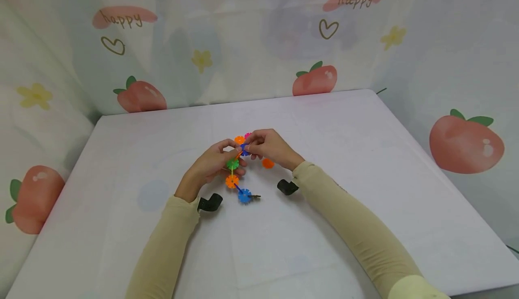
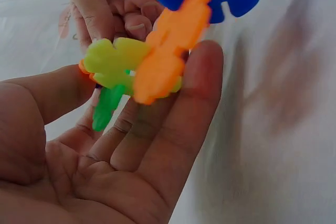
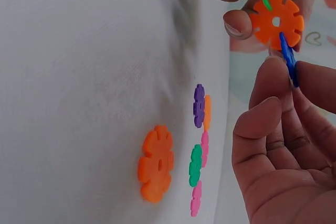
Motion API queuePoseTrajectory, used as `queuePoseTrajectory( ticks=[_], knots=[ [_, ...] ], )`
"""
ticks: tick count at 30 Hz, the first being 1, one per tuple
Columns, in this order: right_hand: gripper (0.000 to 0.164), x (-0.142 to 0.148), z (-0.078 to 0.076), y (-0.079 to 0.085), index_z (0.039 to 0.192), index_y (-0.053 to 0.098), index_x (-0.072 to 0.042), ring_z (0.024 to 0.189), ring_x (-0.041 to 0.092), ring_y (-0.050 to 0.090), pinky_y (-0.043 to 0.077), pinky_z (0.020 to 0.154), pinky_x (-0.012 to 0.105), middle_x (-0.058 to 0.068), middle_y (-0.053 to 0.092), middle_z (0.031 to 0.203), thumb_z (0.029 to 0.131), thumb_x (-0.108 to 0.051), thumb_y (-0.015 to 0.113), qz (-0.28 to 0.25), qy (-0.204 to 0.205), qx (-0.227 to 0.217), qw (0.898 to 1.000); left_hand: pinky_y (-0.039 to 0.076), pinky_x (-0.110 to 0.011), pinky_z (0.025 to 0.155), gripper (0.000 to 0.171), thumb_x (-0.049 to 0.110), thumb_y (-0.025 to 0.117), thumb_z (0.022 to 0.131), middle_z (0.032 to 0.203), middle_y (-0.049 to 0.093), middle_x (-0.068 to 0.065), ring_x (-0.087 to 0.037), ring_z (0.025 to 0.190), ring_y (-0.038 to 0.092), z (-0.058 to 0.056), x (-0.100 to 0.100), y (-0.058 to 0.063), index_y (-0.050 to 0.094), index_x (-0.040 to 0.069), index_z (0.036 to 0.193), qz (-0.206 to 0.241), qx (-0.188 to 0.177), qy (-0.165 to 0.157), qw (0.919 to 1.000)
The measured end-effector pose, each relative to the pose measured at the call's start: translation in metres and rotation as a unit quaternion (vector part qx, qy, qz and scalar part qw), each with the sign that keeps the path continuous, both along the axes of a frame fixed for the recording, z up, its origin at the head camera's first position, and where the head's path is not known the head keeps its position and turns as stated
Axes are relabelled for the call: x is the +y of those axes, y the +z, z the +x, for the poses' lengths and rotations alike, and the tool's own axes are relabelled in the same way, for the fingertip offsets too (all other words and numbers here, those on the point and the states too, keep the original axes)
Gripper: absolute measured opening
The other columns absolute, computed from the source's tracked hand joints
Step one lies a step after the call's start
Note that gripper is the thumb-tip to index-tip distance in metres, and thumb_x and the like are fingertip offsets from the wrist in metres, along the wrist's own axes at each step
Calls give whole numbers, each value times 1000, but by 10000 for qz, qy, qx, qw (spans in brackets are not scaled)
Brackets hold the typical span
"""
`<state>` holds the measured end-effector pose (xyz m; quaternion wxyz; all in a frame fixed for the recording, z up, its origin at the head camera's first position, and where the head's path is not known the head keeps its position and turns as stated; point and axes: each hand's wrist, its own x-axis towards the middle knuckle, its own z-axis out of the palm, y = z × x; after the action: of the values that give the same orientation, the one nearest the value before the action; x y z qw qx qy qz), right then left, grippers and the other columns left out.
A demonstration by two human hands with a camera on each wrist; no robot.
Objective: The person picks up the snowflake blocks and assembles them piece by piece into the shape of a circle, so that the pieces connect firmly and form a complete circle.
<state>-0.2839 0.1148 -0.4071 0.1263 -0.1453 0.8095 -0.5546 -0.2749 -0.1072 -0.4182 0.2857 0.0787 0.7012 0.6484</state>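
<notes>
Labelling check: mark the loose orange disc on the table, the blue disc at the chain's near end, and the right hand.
loose orange disc (image 3: 156, 163), right wrist view, on its face beside the centre hole.
blue disc (image 1: 244, 196), head view, on its middle.
right hand (image 1: 269, 148), head view, on the back of the hand.

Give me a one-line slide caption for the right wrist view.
Right hand pinches a blue disc slotted onto an orange disc, with loose discs on the white table.
</notes>
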Motion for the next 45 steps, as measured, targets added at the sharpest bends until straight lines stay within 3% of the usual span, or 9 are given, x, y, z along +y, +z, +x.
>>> queuePoseTrajectory(
  ticks=[6, 12, 20, 24, 29, 34, 38, 45],
  knots=[
    [22, 11, -5, 4, 119, 74, 2, 95, 36, 69, 58, 81, 38, 20, 74, 107, 106, -15, 68, 334, -86, 171, 9993, 60, -45, 97, 22, 18, 55, 113, 116, 76, -24, -34, 99, 77, -2, -9, 4, 55, -1, 124, -404, 284, 69, 9988],
    [27, 29, -10, 4, 125, 73, -1, 106, 33, 65, 56, 93, 45, 13, 73, 115, 105, -18, 70, 954, -180, 105, 9952, 60, -42, 96, 27, 19, 54, 114, 117, 76, -22, -32, 101, 78, -5, -17, 4, 55, 2, 135, -718, 301, 190, 9968],
    [21, 46, -9, -5, 117, 75, -6, 104, 28, 63, 54, 94, 41, 8, 72, 108, 99, -16, 75, 1986, 360, -199, 9792, 59, -42, 98, 28, 17, 51, 115, 114, 76, -22, -30, 101, 77, -4, -18, 3, 52, -2, 136, -442, 174, 630, 9969],
    [17, 48, -8, -9, 112, 73, -6, 105, 29, 60, 52, 95, 42, 9, 67, 105, 97, -13, 75, 2407, 731, 52, 9678, 56, -42, 102, 27, 16, 51, 115, 116, 75, -22, -32, 106, 76, -4, -16, 4, 52, -2, 135, -444, 122, 703, 9965],
    [17, 47, -8, -10, 111, 71, -4, 110, 31, 58, 52, 99, 44, 11, 65, 109, 96, -10, 75, 2530, 906, 285, 9628, 56, -39, 103, 24, 17, 54, 114, 118, 75, -21, -31, 110, 73, -5, -16, 3, 55, 0, 131, -775, 141, 751, 9941],
    [18, 44, -12, -12, 113, 70, -5, 106, 30, 59, 53, 95, 42, 10, 65, 106, 98, -13, 74, 2568, 833, 358, 9622, 56, -32, 90, 25, 19, 58, 112, 121, 74, -17, -29, 108, 66, -5, -18, 1, 59, 3, 132, -1254, 246, 663, 9896],
    [19, 40, -17, -14, 114, 71, -7, 107, 29, 59, 54, 94, 40, 10, 65, 107, 98, -17, 76, 2595, 750, 268, 9625, 56, -32, 87, 29, 20, 59, 112, 121, 72, -17, -29, 104, 66, -5, -20, 0, 60, 4, 135, -1347, 312, 574, 9887],
    [17, 37, -14, -10, 107, 69, -5, 108, 30, 56, 52, 94, 42, 12, 61, 111, 94, -10, 79, 2765, 1176, 399, 9530, 57, -36, 92, 27, 20, 59, 112, 122, 74, -16, -31, 108, 68, -6, -19, 1, 62, 3, 132, -1442, 307, 484, 9879]
  ],
)
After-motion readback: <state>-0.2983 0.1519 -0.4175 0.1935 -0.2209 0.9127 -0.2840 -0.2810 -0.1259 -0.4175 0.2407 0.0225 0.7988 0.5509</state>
